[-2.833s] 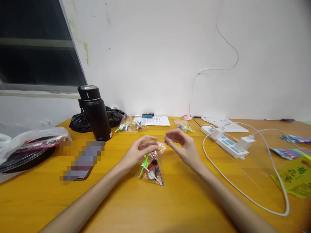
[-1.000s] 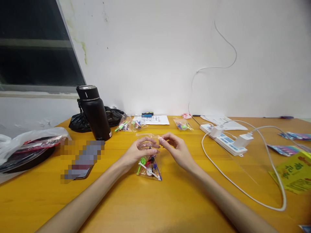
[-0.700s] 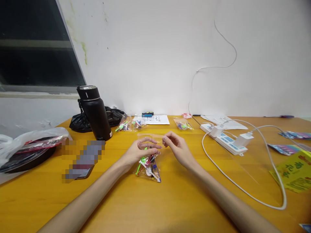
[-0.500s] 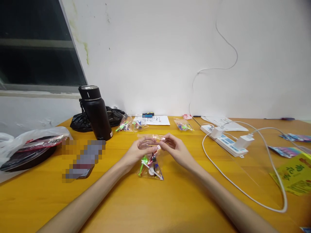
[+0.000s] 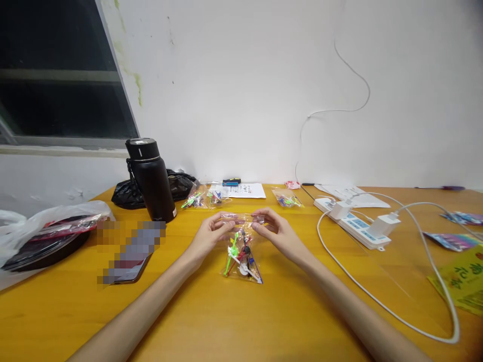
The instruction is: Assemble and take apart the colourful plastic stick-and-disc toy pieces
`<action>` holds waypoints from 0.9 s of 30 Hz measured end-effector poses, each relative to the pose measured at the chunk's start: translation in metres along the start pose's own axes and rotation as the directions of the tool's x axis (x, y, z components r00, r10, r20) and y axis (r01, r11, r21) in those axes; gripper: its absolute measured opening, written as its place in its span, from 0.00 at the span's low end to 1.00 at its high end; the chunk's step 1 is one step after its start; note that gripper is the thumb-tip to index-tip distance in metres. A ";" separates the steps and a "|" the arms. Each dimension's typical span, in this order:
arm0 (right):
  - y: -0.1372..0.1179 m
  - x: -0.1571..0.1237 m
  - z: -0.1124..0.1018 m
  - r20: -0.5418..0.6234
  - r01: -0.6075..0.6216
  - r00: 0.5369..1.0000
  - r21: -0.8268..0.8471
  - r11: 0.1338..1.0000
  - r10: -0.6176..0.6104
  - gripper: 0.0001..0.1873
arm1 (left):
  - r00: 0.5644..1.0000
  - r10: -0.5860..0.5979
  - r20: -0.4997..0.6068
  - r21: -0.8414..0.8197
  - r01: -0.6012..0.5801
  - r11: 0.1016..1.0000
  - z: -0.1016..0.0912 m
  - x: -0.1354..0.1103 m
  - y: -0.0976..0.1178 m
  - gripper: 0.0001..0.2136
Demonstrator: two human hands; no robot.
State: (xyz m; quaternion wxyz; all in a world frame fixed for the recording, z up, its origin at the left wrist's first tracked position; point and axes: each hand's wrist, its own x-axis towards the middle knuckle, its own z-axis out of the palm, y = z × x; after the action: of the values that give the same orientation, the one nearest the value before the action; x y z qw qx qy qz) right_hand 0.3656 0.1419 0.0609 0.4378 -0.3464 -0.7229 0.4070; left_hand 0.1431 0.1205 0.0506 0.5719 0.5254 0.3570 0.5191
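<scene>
A small clear plastic bag (image 5: 242, 254) with green, red, white and blue plastic pieces inside stands on the yellow wooden table (image 5: 241, 322). My left hand (image 5: 209, 234) pinches the left end of the bag's top strip. My right hand (image 5: 277, 232) pinches the right end of the same strip. The bag hangs between the two hands, its bottom resting on the table.
A black flask (image 5: 151, 180) and black plastic bag (image 5: 177, 183) stand at back left. A phone (image 5: 128, 261) lies to the left. Several more small bags (image 5: 206, 197) and a paper sheet (image 5: 245, 190) lie behind. A white power strip (image 5: 354, 221) with chargers and cables is on the right.
My hands moved apart along the bag's top strip, now gripping it at each end. The camera view shifted slightly down and the bag sits a little farther right.
</scene>
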 end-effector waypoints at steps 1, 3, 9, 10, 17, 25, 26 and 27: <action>0.000 0.000 0.000 -0.011 0.003 1.000 -0.004 1.000 -0.003 0.17 | 1.000 -0.002 0.004 -0.014 0.002 1.000 0.000 0.000 0.001 0.16; -0.001 0.000 -0.001 -0.035 0.018 0.999 -0.013 1.000 -0.019 0.17 | 1.000 -0.014 0.006 -0.035 0.014 0.999 0.001 -0.001 0.002 0.16; 0.000 0.001 -0.003 -0.055 0.046 0.997 -0.065 0.997 -0.050 0.16 | 0.999 -0.003 0.047 -0.039 0.005 0.999 0.004 -0.004 0.006 0.16; 0.000 0.000 -0.003 -0.050 0.047 0.997 -0.067 0.997 -0.050 0.16 | 0.999 0.001 0.051 -0.037 0.001 0.999 0.005 -0.005 0.006 0.16; -0.001 0.001 -0.005 -0.021 0.055 0.998 -0.071 0.996 -0.056 0.15 | 1.000 0.017 0.010 -0.025 -0.016 1.000 0.002 -0.001 0.004 0.15; -0.007 -0.001 -0.004 0.031 -0.008 0.999 -0.050 0.999 0.009 0.16 | 0.998 0.029 0.053 -0.001 -0.029 1.000 0.001 -0.002 0.006 0.16; -0.006 -0.001 -0.003 0.043 -0.026 0.999 -0.042 0.999 0.028 0.16 | 0.998 0.032 0.062 0.007 -0.032 0.999 0.001 -0.002 0.006 0.16; -0.005 -0.001 -0.003 0.053 -0.037 0.998 -0.035 0.999 0.038 0.16 | 0.997 0.034 0.070 0.013 -0.035 0.999 0.001 -0.002 0.006 0.16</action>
State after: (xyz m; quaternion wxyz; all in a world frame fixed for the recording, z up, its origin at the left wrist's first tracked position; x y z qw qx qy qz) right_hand 0.3683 0.1400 0.0656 0.4047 -0.3562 -0.7346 0.4120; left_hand 0.1420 0.1183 0.0562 0.5712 0.5532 0.3316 0.5077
